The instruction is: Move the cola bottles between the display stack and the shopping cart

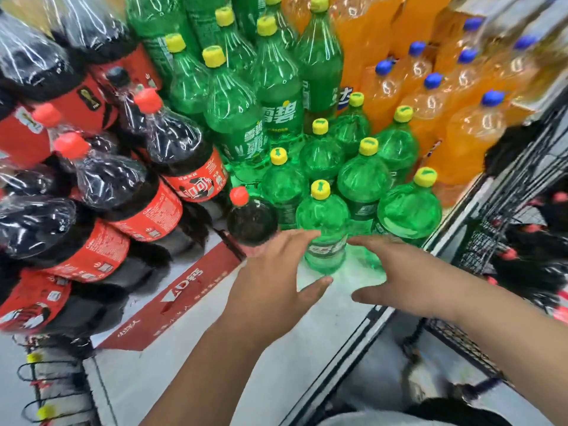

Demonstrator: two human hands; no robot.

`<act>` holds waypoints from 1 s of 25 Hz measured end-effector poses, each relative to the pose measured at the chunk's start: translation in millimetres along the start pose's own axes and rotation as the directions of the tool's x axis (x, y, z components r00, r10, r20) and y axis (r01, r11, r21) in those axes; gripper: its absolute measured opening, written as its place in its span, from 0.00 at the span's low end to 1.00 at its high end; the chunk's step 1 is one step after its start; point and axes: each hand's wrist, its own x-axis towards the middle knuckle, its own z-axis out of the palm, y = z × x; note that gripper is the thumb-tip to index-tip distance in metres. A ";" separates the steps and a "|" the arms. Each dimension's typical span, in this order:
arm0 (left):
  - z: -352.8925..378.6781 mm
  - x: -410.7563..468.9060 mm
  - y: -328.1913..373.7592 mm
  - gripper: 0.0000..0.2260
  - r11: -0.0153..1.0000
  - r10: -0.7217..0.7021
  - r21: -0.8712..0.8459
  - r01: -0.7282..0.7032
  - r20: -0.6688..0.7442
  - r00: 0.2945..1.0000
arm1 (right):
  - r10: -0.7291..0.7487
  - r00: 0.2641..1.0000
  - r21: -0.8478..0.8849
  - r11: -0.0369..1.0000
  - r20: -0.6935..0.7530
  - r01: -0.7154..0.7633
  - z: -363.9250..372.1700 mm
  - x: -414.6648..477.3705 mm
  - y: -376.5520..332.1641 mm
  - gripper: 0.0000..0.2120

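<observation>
Both hands are spread wide, holding nothing; the left hand (270, 272) lies just right of and below a lone upright cola bottle (252, 221) on the white surface (310, 321), contact unclear; a green bottle (324, 216) stands between it and the right hand (402, 278); stacked cola bottles (138, 195) lie left, the shopping cart (479, 241) right.
</observation>
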 end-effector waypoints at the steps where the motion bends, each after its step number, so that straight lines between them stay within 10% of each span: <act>1: 3.7 2.0 7.9 0.26 0.999 0.021 0.024 -0.021 0.002 1.000 | 0.017 1.000 -0.009 1.000 0.000 -0.017 -4.9 -9.8 10.5 0.45; 25: 178.9 99.6 331.8 0.26 0.917 0.380 0.003 -0.398 0.294 0.877 | 0.464 0.850 0.070 0.884 -0.251 -0.462 -75.4 -242.0 314.0 0.45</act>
